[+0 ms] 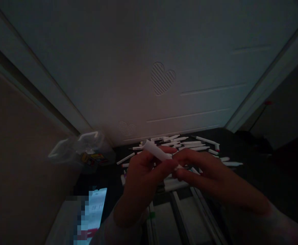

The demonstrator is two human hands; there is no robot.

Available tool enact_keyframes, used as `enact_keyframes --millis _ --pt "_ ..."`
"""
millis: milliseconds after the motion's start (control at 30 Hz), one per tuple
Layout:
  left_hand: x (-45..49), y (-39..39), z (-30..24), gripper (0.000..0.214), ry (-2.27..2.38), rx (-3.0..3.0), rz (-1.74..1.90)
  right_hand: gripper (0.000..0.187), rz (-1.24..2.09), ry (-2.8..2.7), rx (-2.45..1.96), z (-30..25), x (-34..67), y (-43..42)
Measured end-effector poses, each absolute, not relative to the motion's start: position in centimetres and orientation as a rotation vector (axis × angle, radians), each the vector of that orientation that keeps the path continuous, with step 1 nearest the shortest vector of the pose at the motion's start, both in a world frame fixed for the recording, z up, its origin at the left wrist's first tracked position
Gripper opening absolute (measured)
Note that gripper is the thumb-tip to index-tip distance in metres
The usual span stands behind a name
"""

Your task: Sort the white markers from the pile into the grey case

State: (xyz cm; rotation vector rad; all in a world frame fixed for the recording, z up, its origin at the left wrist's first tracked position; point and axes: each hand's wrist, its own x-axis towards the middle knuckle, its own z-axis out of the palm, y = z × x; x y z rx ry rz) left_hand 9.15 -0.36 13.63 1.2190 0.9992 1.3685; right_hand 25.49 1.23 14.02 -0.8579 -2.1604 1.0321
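A white marker is held at a slant in front of me, its broad end pointing up and to the left. My left hand is closed around its barrel, thumb pressed along the near side. At the marker's lower right end, the fingers of my right hand pinch together; exactly what they grip there is partly hidden. Behind and beneath both hands lies a loose pile of white markers on a dark surface.
A clear plastic container with a colourful label stands at the left. Nearer me lies a lit phone. Long pale strips frame flat panels below my hands. A white door with embossed hearts rises behind. Light is dim.
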Motion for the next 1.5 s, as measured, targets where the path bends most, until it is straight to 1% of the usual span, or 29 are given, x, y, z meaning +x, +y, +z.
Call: enact_keyframes --millis 167,300,367,467,567,733,833,900,1033,1133,1300,1400,1500 --pt "9.3 0.0 13.2 0.016 1.052 1.311 1.296 0.02 1.067 -2.139 -0.845 13.6 25.1 1.5" --pt "8.7 0.3 13.4 0.016 1.204 1.597 1.32 0.028 1.055 -2.103 -0.927 13.7 25.5 2.0" --pt "8.5 0.3 13.6 0.017 1.316 1.793 1.311 0.029 1.044 -1.925 -1.003 13.8 26.0 2.4" --pt "9.1 0.2 13.6 0.02 1.414 2.075 1.127 0.038 1.036 -1.553 -0.939 13.6 26.5 2.9" --pt "10.1 -0.1 13.0 0.024 1.439 2.285 0.915 0.048 1.064 -1.438 -0.773 13.3 26.5 3.0" --pt "10.5 -0.3 12.4 0.013 1.415 2.534 0.879 0.037 1.012 -1.535 -0.7 13.4 26.2 2.1" --pt "10.1 -0.4 12.5 0.009 1.455 2.677 0.906 0.038 0.997 -1.554 -0.692 13.6 26.1 1.7" --pt "10.0 -0.4 12.5 0.011 1.472 2.803 0.934 0.039 1.044 -1.45 -0.679 13.8 25.9 1.8" --pt "10.7 -0.6 12.4 0.022 1.431 2.974 0.927 0.036 1.284 -1.184 -0.635 14.1 25.2 2.5" --pt "11.2 -0.8 12.4 0.028 1.413 3.013 0.876 0.036 1.402 -1.151 -0.672 13.9 24.9 2.8" --pt "11.0 -1.1 12.4 0.018 1.409 3.056 0.79 0.036 1.477 -1.183 -0.648 13.5 24.7 2.7" --pt "10.7 -1.4 12.4 0.017 1.391 3.078 0.684 0.038 1.444 -1.272 -0.704 13.2 24.6 2.6" --pt "10.6 -1.7 12.5 0.014 1.427 3.119 0.631 0.036 1.433 -1.341 -0.712 12.9 24.5 2.6"
